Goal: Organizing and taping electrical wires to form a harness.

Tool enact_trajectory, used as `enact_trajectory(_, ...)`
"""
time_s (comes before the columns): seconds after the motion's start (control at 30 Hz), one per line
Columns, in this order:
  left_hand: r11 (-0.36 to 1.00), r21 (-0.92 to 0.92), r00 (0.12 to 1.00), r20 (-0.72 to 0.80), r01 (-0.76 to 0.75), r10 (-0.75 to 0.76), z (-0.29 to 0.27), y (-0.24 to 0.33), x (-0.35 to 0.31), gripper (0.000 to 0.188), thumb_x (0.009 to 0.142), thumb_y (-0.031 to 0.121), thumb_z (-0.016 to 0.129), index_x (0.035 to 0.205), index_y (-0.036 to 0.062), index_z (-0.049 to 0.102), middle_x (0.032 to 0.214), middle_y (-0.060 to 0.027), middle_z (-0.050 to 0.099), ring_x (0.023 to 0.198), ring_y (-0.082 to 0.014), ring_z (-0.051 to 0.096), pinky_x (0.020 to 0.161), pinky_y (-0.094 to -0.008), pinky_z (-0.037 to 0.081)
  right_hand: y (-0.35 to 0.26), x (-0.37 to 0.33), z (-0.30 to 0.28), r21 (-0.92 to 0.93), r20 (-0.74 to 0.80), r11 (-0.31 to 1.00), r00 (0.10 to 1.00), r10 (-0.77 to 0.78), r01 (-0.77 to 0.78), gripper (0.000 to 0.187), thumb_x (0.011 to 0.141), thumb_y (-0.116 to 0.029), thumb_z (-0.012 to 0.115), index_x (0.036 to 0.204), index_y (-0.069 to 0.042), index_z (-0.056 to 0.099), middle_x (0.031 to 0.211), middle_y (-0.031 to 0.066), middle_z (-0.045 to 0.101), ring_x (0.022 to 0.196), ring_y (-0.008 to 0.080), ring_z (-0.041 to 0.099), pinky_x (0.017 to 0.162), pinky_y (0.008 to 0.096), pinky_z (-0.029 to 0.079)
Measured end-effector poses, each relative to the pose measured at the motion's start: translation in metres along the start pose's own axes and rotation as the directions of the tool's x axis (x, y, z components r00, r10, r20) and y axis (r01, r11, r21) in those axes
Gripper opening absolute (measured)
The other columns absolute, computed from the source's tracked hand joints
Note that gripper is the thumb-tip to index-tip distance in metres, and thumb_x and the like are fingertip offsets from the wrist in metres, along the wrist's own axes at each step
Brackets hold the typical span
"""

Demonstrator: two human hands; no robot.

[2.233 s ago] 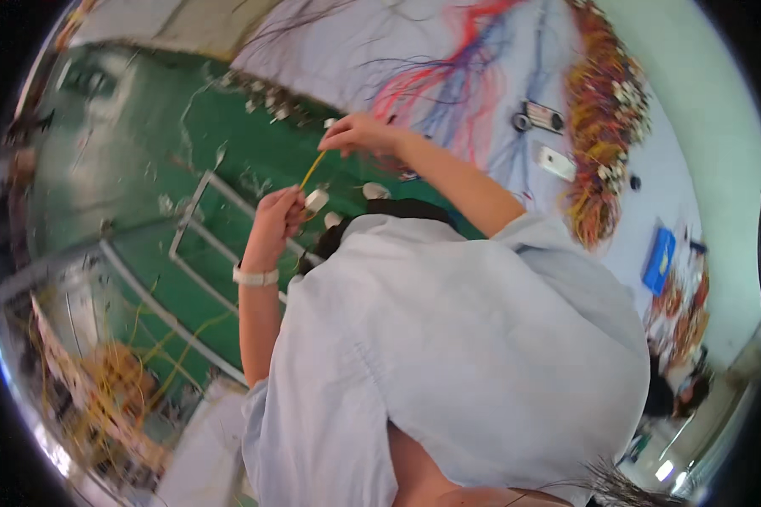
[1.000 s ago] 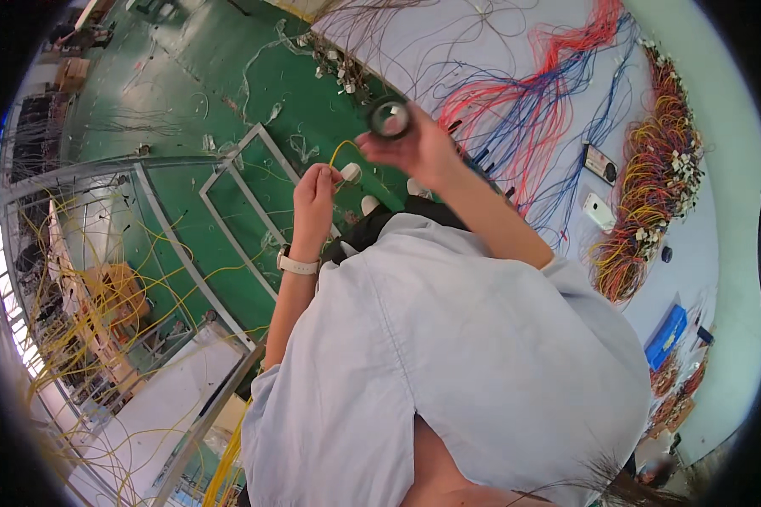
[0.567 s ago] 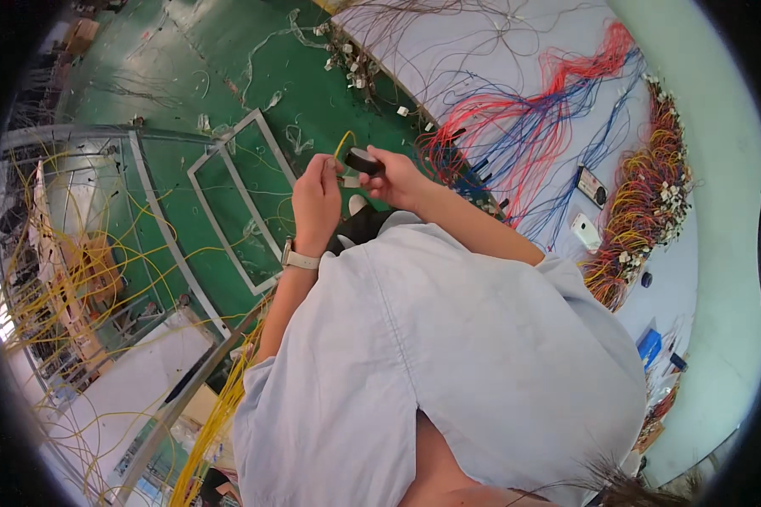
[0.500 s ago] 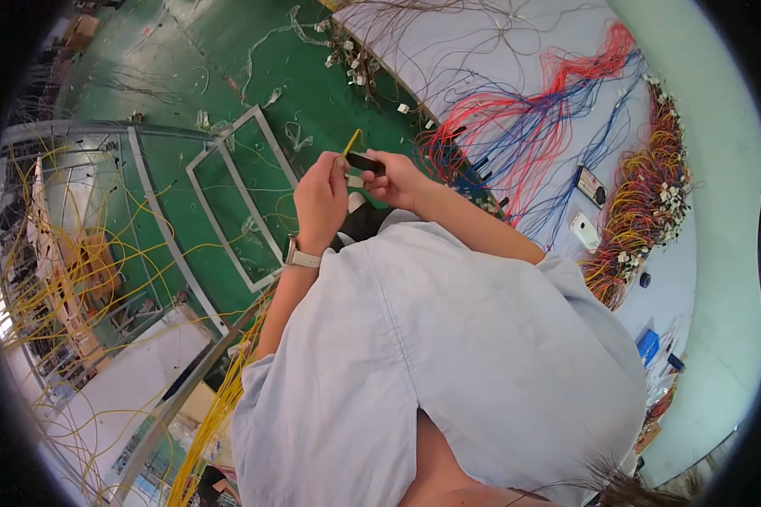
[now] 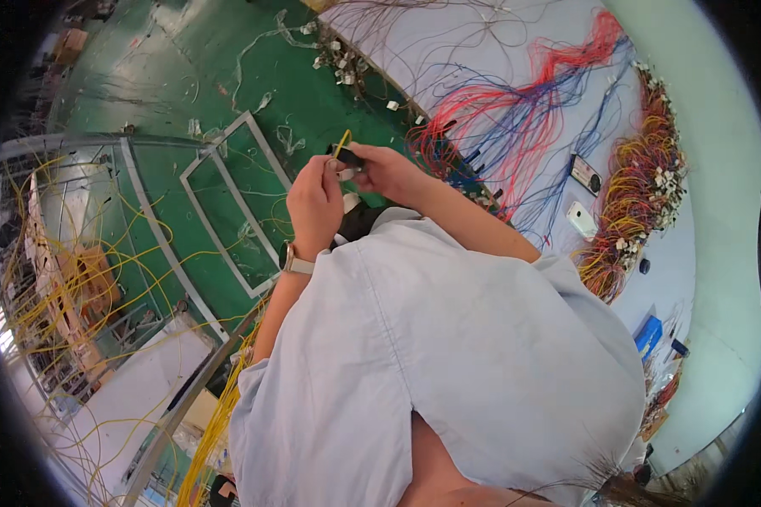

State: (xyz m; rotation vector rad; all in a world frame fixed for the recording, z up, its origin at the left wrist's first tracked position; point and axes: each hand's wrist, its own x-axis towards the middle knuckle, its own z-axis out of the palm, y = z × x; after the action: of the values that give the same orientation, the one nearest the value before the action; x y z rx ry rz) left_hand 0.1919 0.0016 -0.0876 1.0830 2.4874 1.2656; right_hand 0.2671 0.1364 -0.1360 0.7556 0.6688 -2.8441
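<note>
In front of my body, my two hands meet over a short yellow wire (image 5: 344, 140) and a small black piece (image 5: 347, 157). My left hand (image 5: 314, 201) is closed, its thumb and finger pinched at the lower part of the wire. My right hand (image 5: 391, 175) is closed on the black piece, whose exact kind I cannot make out. A small whitish bit (image 5: 347, 174) shows between the hands below it. My fingers partly hide where wire and black piece meet.
On the right, a white table (image 5: 528, 221) carries red and blue wires (image 5: 524, 101), a bundle of coloured wires with white connectors (image 5: 643, 182), a white phone (image 5: 581, 220) and a blue box (image 5: 648, 336). Grey metal frames (image 5: 237, 203) and long yellow wires (image 5: 220, 414) are on the left.
Both hands have shifted slightly left. The black piece has come closer to my left fingertips, and the yellow wire stands in front of it. The whole view has drifted a little left.
</note>
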Motion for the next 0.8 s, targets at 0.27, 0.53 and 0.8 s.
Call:
enact_trajectory(0.27,0.833,-0.502,0.969,0.189,0.233,-0.157,-0.013,0.006,0.002,0.027,0.099,0.019,0.047,0.084,0.0001,0.06,0.064,0.0042,0.049,0.059,-0.0037,0.042,0.052,-0.0215,0.034,0.001,0.002,-0.01,-0.322,0.133,0.93,0.981,-0.143,0.18,0.034,0.09,-0.028,0.055,0.112,-0.003,0.06,0.1,0.0015,0.061,0.09,0.0094,0.056,0.079,0.027,0.046)
enact_trajectory(0.53,0.649,-0.608,0.889,0.322,0.458,-0.325,-0.023,0.007,0.001,0.025,0.096,0.017,0.05,0.086,-0.0016,0.063,0.069,0.0046,0.055,0.06,-0.002,0.039,0.055,-0.0192,0.031,-0.006,-0.016,0.019,-0.434,0.147,0.839,0.945,-0.293,0.328,0.038,0.087,-0.016,0.049,0.119,0.002,0.054,0.108,0.0068,0.06,0.095,0.0127,0.058,0.086,0.0301,0.047)
enact_trajectory(0.8,0.436,-0.669,0.795,0.45,0.602,-0.407,-0.033,0.003,-0.004,0.024,0.095,0.022,0.053,0.082,0.0047,0.062,0.061,0.0101,0.042,0.052,0.0011,0.032,0.045,-0.0172,0.022,-0.006,-0.012,0.018,-0.649,0.279,0.623,0.898,-0.34,0.437,0.037,0.086,-0.014,0.047,0.121,-0.003,0.054,0.113,0.0047,0.055,0.098,0.0114,0.055,0.088,0.0262,0.045)
